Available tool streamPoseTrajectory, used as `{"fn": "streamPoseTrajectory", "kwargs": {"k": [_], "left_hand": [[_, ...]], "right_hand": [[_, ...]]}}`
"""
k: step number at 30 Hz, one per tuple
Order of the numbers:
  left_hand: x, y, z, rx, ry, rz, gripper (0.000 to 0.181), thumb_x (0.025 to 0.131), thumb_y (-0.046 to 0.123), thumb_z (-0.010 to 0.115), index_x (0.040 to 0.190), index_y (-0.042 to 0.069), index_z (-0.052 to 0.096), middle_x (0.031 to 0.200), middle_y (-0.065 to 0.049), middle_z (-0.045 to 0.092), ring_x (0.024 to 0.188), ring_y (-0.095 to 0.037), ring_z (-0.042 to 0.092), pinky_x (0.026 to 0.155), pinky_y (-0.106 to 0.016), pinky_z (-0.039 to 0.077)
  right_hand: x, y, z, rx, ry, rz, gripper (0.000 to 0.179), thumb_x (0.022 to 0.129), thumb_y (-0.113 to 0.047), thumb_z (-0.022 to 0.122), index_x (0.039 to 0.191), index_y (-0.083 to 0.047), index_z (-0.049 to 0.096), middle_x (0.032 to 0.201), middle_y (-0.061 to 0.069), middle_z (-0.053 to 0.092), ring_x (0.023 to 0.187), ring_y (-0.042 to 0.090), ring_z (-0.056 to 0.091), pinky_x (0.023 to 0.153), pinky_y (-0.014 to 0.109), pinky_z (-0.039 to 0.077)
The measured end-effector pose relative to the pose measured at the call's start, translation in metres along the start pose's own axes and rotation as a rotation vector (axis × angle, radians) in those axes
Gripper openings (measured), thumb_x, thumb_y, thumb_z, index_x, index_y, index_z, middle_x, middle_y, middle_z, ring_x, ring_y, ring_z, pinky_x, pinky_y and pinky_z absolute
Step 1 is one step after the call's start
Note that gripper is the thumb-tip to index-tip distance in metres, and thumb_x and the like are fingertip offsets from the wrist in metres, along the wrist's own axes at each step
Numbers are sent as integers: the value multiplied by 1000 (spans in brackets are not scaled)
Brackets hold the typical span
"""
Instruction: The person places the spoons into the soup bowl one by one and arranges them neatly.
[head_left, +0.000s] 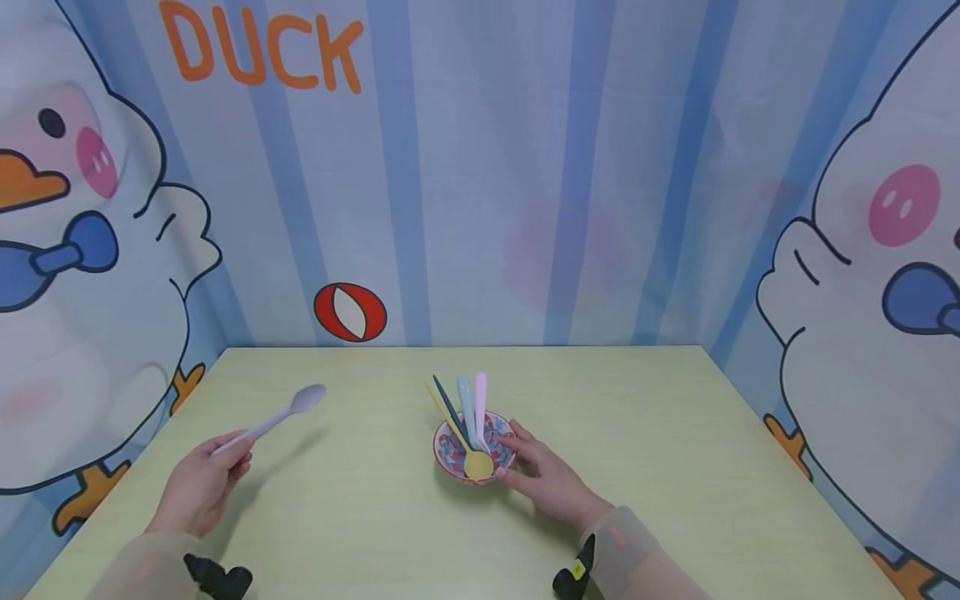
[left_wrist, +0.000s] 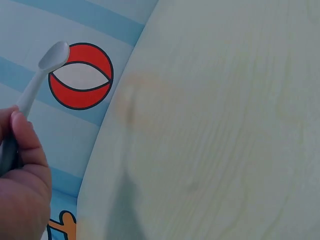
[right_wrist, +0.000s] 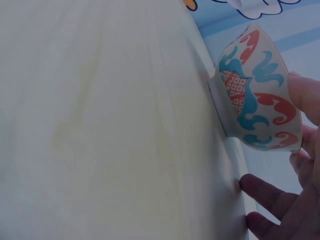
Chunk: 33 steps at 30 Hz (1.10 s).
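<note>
My left hand [head_left: 201, 483] holds a pale lilac spoon [head_left: 306, 398] by its handle above the table's left side, its bowl end pointing away and to the right. The left wrist view shows thumb and fingers pinching this spoon [left_wrist: 54, 56]. My right hand [head_left: 551, 483] grips the right rim of a small patterned bowl [head_left: 442, 457]. In it lean a yellow spoon [head_left: 478, 465], bowl end low, and dark blue, light blue [head_left: 466, 404] and pink [head_left: 481, 396] handles pointing up. The right wrist view shows the bowl's red and teal outside [right_wrist: 257, 95]; whether its base touches the table is unclear.
The pale wood-grain table [head_left: 360, 525] ends at a striped blue curtain [head_left: 480, 208] behind. Printed curtain panels with duck figures [head_left: 90, 350] flank it left and right. Dark wrist cameras [head_left: 217, 577] are strapped at both sleeves.
</note>
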<state>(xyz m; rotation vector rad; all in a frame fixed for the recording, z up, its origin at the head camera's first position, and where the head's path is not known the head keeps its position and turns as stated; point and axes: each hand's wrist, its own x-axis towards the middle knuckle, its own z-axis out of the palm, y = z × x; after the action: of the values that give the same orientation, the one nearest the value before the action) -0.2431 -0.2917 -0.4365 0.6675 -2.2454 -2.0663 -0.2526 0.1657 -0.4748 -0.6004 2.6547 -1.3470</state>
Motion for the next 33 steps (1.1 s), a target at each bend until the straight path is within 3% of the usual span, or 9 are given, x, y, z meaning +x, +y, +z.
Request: {"fn": "streamPoseTrajectory", "kwargs": {"k": [8,14,19,24,33], "left_hand": [[-1,3,6,-81,-19,51,56,96,27,60,140,1,36,129,-14,44,99,-13,58,92,-26,49],[-3,4,9,-164,-11,57,62,91,27,66,141,5,37,126,-9,44,96,-9,58,85,-21,51],[-4,9,13,-321,-19,42,50,85,26,72,125,15,44,115,-1,52,91,-6,64,84,-23,52],[-7,13,16,-440,-60,38,43,86,21,72,118,12,45,95,3,64,87,-8,68,83,-25,52],[-8,16,24,-458,-63,52,37,92,17,65,124,14,47,99,4,61,88,-7,67,84,-23,52]], "right_hand": [[-1,-1,0,3,-3,5,59,93,-41,61,143,-13,47,160,2,16,144,32,20,110,54,26],[-1,-1,1,1,-2,3,59,93,-42,60,143,-13,47,160,2,16,143,32,20,110,55,26],[-1,0,1,3,4,-4,59,93,-41,61,142,-12,47,160,1,17,144,31,20,110,54,26],[0,0,0,4,7,-8,59,93,-41,61,142,-12,48,160,2,17,144,32,19,110,55,25],[-1,-2,1,8,7,12,58,93,-41,61,143,-15,47,160,0,17,144,32,18,110,56,24]]}}
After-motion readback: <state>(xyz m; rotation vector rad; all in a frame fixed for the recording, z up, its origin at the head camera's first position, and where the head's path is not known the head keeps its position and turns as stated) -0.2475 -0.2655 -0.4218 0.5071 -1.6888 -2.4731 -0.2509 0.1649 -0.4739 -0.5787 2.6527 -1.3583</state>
